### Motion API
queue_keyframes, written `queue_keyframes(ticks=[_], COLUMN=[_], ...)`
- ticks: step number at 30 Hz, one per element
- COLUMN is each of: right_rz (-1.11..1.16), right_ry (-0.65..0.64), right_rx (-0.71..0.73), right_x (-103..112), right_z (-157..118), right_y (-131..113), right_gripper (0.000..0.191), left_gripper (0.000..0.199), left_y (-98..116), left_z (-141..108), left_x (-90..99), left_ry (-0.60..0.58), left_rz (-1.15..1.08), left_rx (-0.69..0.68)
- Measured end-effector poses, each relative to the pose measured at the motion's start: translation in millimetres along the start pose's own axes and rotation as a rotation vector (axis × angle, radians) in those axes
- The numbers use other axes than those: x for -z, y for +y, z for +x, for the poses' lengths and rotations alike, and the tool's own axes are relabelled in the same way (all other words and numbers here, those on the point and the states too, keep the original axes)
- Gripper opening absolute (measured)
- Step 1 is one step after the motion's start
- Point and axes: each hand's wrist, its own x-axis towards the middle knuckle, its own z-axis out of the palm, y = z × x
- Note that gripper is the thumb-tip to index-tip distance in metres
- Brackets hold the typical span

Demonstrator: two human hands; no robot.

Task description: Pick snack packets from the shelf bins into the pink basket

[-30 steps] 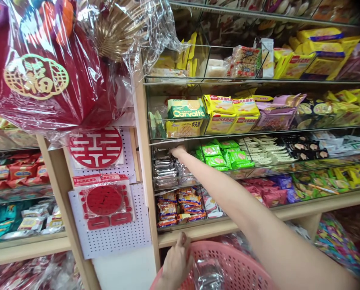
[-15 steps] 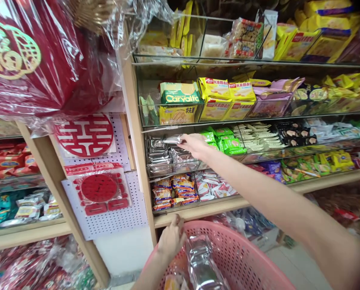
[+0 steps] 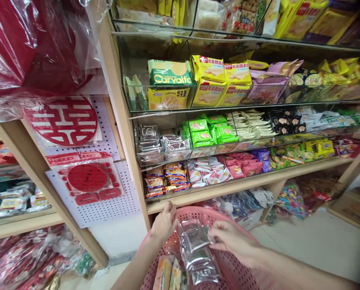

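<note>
A pink perforated basket (image 3: pixel 237 231) is at the bottom centre. My left hand (image 3: pixel 164 222) grips its far left rim with curled fingers. Inside the basket, silver packets (image 3: pixel 198 251) lie in an overlapping row beside yellowish snack packs (image 3: pixel 167 274). My right hand (image 3: pixel 228 240) is over the basket, its thumb and fingers pinched on the edge of a silver packet at the top of the row. More silver packets (image 3: pixel 149 139) stand stacked at the left end of a glass-fronted shelf.
Shelves (image 3: pixel 243 181) of bagged snacks span the centre and right. Red decorations (image 3: pixel 87 177) hang on a white pegboard at left, below a large plastic-wrapped red item (image 3: pixel 41 48). Bagged goods (image 3: pixel 29 257) lie at lower left.
My right hand has come down from the silver stack on the shelf to the basket. My left hand has stayed at the rim. The view has tilted down and shifted right.
</note>
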Motion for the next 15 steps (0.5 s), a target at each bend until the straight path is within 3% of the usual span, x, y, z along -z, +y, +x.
queue_keyframes(ticks=[7, 15], right_rz=[-0.060, -0.069], right_ry=[0.091, 0.129], right_rx=[-0.108, -0.064], right_x=[-11, -6], right_z=[20, 33], right_y=[37, 54], right_gripper=[0.013, 0.013], left_gripper=[0.045, 0.047], left_y=[-3, 0], left_z=[1, -1], left_x=[-3.0, 2.1], left_ry=[-0.005, -0.037], left_rz=[-0.013, -0.034], left_rx=[0.005, 0.032])
